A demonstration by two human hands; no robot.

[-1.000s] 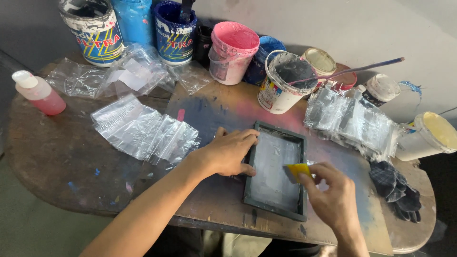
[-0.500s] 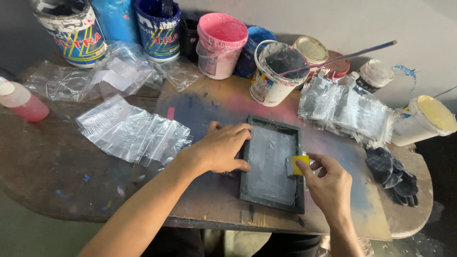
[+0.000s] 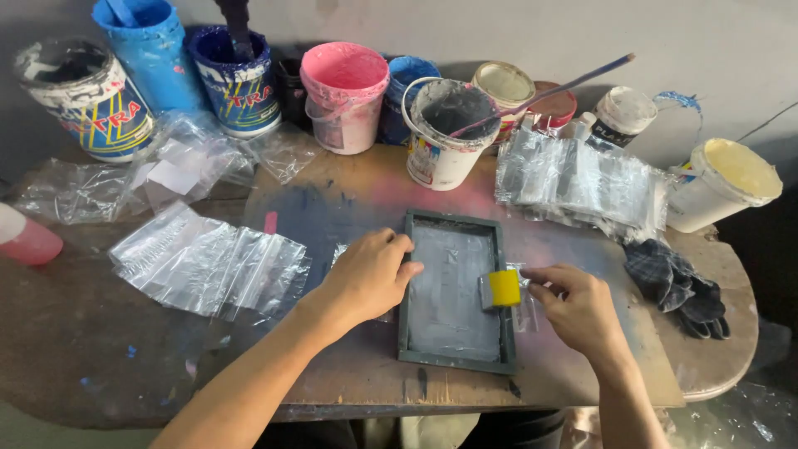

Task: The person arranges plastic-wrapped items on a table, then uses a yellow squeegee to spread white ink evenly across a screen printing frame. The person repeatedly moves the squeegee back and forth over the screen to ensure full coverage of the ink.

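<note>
A small dark green framed screen (image 3: 453, 362) lies flat on the stained wooden board, its mesh grey with ink. My left hand (image 3: 366, 278) presses on the frame's left edge, fingers curled over it. My right hand (image 3: 578, 308) holds a small yellow squeegee (image 3: 502, 288) whose blade rests on the right side of the mesh. A clear plastic bag seems to lie under the frame, its corner showing near the squeegee.
Several paint buckets line the back: blue (image 3: 141, 50), dark blue (image 3: 237, 79), pink (image 3: 345, 96), white with a stir stick (image 3: 445, 133), cream (image 3: 727, 183). Clear plastic bags lie in a pile at left (image 3: 212, 266) and another at right (image 3: 578, 183). Dark cloth (image 3: 677, 287) and a pink bottle (image 3: 25, 241) sit at the edges.
My right hand has brought the squeegee up along the right side of the screen. My left hand stays on the frame. The camera has tilted, shifting the view.
</note>
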